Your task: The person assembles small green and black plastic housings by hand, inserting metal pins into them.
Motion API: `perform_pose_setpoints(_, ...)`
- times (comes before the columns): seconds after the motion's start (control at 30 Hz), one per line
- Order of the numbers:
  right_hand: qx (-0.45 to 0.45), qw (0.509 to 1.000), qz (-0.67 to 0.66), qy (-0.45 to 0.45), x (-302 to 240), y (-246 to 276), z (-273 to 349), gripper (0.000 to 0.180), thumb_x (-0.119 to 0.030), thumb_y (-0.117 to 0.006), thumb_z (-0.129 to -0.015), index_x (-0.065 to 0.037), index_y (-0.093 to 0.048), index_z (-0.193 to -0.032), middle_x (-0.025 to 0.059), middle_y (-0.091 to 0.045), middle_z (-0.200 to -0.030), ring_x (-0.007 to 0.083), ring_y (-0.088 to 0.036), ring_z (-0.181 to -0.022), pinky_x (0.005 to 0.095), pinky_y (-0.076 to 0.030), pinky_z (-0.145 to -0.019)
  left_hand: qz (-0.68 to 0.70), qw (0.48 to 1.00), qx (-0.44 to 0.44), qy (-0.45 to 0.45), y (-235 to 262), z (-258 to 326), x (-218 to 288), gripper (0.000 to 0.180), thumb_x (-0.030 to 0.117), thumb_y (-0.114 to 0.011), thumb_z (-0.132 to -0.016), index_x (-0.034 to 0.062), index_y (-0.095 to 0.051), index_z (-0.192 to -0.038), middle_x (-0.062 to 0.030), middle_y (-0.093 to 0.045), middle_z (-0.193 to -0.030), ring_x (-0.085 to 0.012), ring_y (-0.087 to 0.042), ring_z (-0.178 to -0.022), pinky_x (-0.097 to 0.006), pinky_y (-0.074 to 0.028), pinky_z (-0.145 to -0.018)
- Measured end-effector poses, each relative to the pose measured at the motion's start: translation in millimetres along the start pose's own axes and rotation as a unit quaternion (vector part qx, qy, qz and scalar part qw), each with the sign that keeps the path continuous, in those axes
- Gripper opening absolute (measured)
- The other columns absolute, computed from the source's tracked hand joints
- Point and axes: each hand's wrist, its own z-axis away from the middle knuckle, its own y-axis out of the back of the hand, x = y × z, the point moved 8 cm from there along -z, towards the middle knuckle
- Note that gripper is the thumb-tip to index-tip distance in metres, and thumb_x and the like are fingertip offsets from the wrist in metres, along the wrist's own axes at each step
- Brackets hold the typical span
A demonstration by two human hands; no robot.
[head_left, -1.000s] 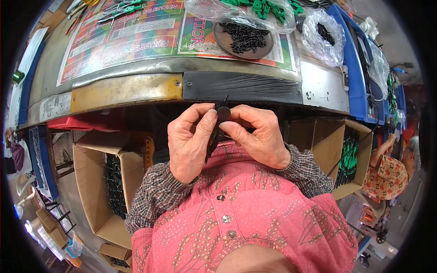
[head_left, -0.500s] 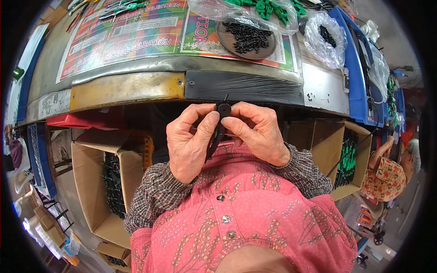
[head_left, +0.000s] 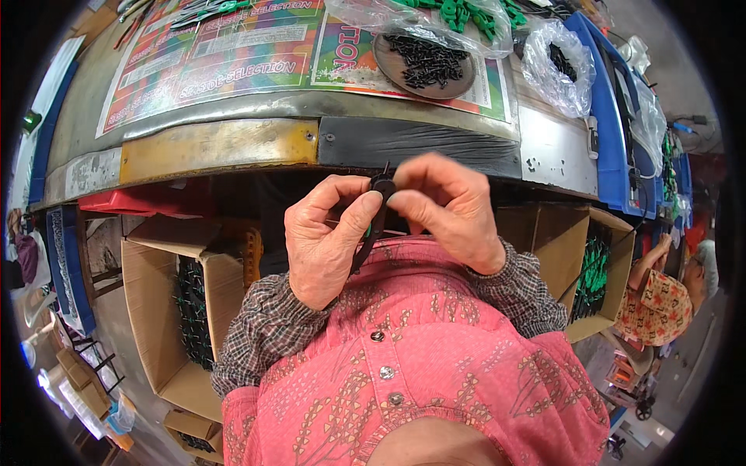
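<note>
Just off the worktable's front edge, my left hand (head_left: 325,237) pinches a black part (head_left: 384,187) between thumb and fingers. The part has a round disc-like end, a thin pin poking up from it and a long strip hanging below, a bit of green showing beside it. Its exact kind I cannot make out. My right hand (head_left: 458,213) is right beside the disc, fingers curled, thumb tip at or very near its edge. Those fingers are smeared by motion, so any hold is unclear. Beyond the table edge, a round plate (head_left: 441,92) holds a heap of small black pieces (head_left: 426,62).
Green clips (head_left: 470,19) lie by clear plastic at the back. A plastic bag (head_left: 536,78) and blue bin (head_left: 588,50) stand right. Cardboard boxes flank me, left (head_left: 149,311) and right (head_left: 561,237), with black and green parts. Another person (head_left: 657,303) is at far right.
My right hand has shifted slightly right and its fingers have lifted away from the disc. My left hand keeps the black part in nearly the same place.
</note>
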Motion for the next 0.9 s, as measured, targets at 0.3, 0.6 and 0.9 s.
perform_pose_setpoints(0.3, -0.026, 0.998, -0.032, 0.041, -17.0, -3.9, -13.1, 0.013, -0.008, -0.062, -0.090, 0.001, -0.066, -0.098, -0.0017, -0.058, -0.072, 0.0020, -0.047, -0.056, 0.0170, -0.037, -0.048, -0.028, 0.997, -0.047, -0.054, -6.3, -1.0, 6.4, 0.014, 0.009, -0.063, -0.090, -0.0027, -0.064, -0.097, 0.0021, -0.058, -0.084, -0.0025, -0.049, -0.071, -0.018, -0.039, -0.061)
perform_pose_setpoints(0.6, -0.028, 0.995, -0.097, 0.011, -9.4, -6.0, -13.5, 0.013, -0.009, -0.062, -0.090, 0.004, -0.066, -0.092, -0.0008, -0.058, -0.068, 0.0031, -0.047, -0.054, 0.0174, -0.037, -0.046, -0.035, 0.997, -0.044, -0.044, -7.1, -0.5, 5.8, 0.012, 0.008, -0.063, -0.089, -0.0025, -0.062, -0.093, 0.0028, -0.057, -0.076, -0.0018, -0.046, -0.067, -0.018, -0.039, -0.059)
perform_pose_setpoints(0.9, -0.043, 0.994, -0.101, 0.003, -6.5, -8.5, -16.3, 0.014, -0.010, -0.062, -0.090, 0.003, -0.066, -0.091, -0.0001, -0.058, -0.069, 0.0035, -0.047, -0.054, 0.0172, -0.037, -0.046, -0.009, 0.999, -0.041, -0.007, -4.9, -0.5, 0.8, 0.009, 0.007, -0.063, -0.088, -0.0017, -0.062, -0.091, 0.0040, -0.056, -0.072, -0.0008, -0.044, -0.064, -0.017, -0.036, -0.055)
